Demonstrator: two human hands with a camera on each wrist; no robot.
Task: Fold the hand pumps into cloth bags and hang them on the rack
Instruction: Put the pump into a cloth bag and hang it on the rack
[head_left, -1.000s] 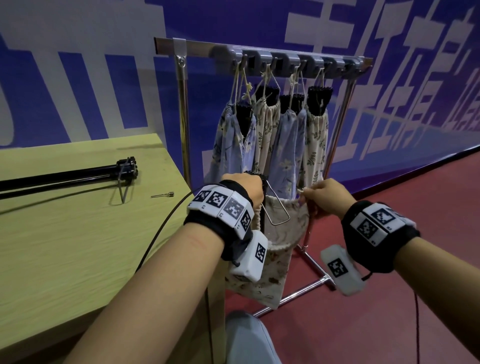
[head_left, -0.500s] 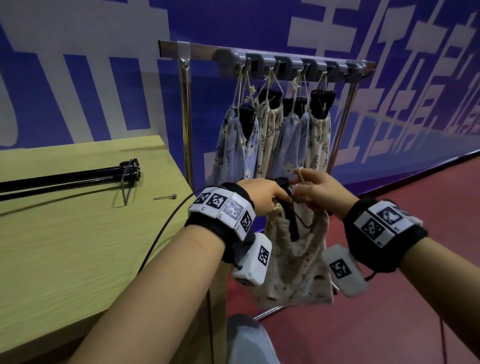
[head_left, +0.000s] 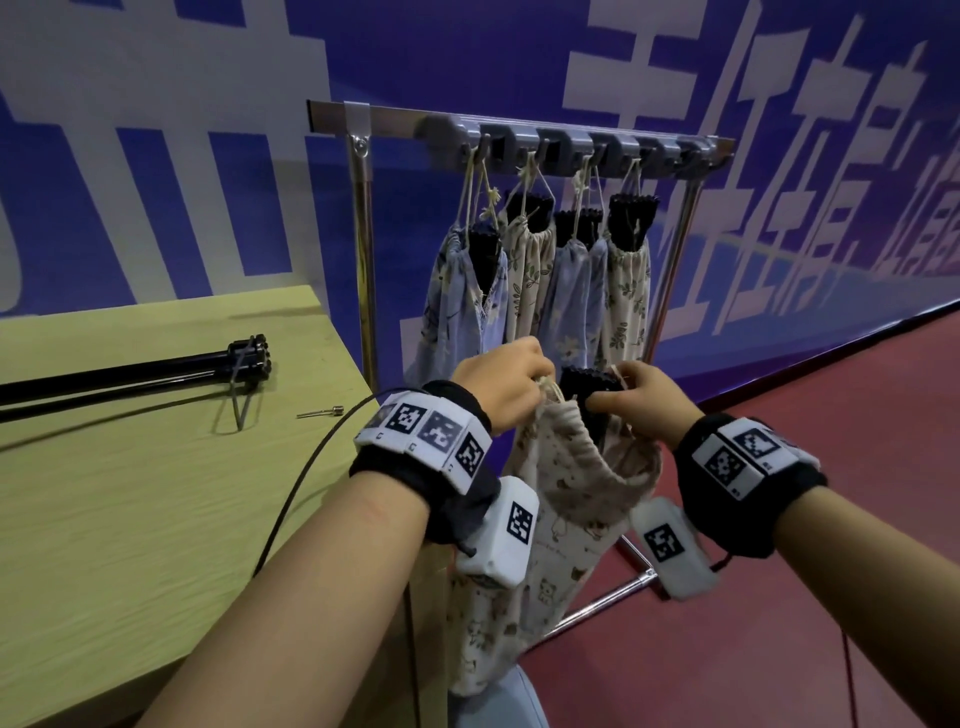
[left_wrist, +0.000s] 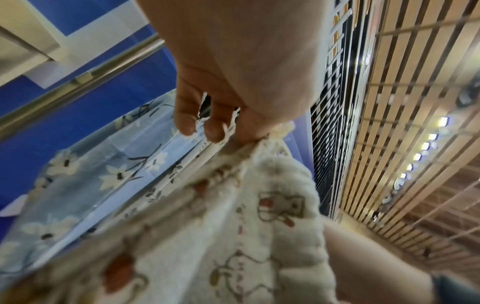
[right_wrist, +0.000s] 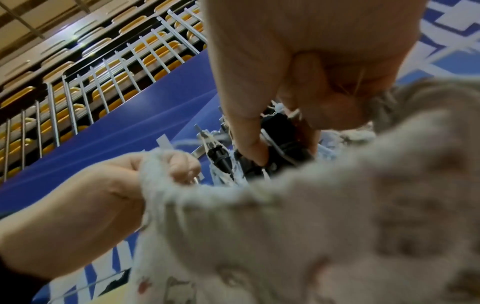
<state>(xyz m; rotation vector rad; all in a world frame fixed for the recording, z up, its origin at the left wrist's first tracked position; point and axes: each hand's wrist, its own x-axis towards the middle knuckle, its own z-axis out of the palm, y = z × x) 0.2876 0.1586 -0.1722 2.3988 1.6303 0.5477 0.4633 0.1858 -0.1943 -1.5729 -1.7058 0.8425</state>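
A cream bear-print cloth bag (head_left: 563, 525) hangs in front of the rack between my hands. My left hand (head_left: 537, 379) pinches the bag's gathered rim and cord on the left; the left wrist view shows the fingers (left_wrist: 215, 131) curled on the rim of the bag (left_wrist: 259, 226). A hand pump's black handle (head_left: 587, 384) sticks out of the bag's mouth. My right hand (head_left: 605, 397) grips that handle, with a cord at its fingers. In the right wrist view the right fingers (right_wrist: 249, 148) sit on the black pump (right_wrist: 280, 127).
The metal rack (head_left: 363, 249) stands behind, its grey hook bar (head_left: 571, 143) carrying several filled bags (head_left: 524, 270). On the wooden table (head_left: 130, 519) to the left lie another black pump (head_left: 130, 370), a small needle (head_left: 319, 413) and a black cable (head_left: 311, 467). Red floor lies on the right.
A second ago both hands held the bag's mouth wide with the pump's metal foot showing. The hands then closed in and rose; now the black handle pokes from the gathered mouth.
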